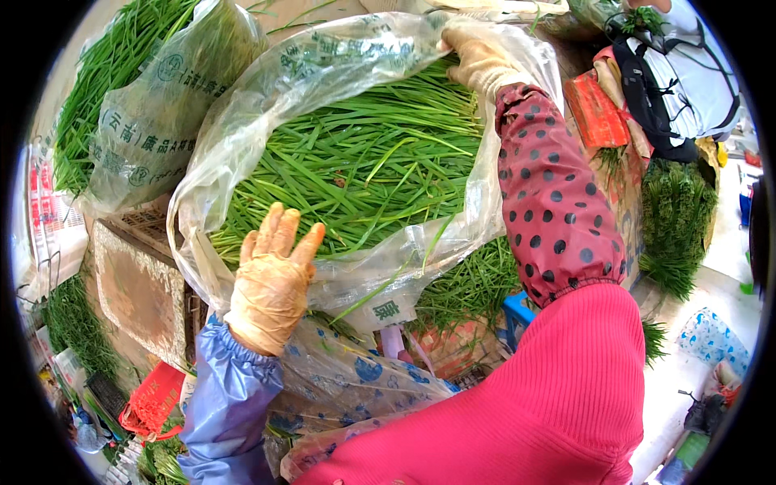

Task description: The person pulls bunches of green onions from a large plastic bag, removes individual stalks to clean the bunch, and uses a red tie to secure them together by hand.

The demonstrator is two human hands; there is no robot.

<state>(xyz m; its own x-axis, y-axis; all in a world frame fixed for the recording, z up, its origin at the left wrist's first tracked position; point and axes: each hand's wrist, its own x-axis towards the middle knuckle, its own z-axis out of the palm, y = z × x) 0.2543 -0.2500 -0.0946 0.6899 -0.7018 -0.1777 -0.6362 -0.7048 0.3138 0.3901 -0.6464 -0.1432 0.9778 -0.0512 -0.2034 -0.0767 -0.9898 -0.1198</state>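
A big clear plastic bag (388, 263) stands with its mouth spread wide in front of me. Long green garlic chives (364, 162) fill it, laid mostly crosswise. My right hand (481, 61), in a cream glove, reaches to the far right rim of the bag, fingers curled over the plastic there. At the near left rim is my left hand (271, 295), also gloved, its fingers stretched and apart over the edge of the chives. Nothing is held in it. A purple sleeve covers my left forearm, a red dotted one my right.
Another plastic bag (145, 137) of chives leans at the far left, by a worn board (141, 295). Loose chives (469, 287) lie below the bag near a blue stool (517, 311). At right are a red packet (594, 109), a black-and-white bag (679, 77) and bundled greens (675, 218).
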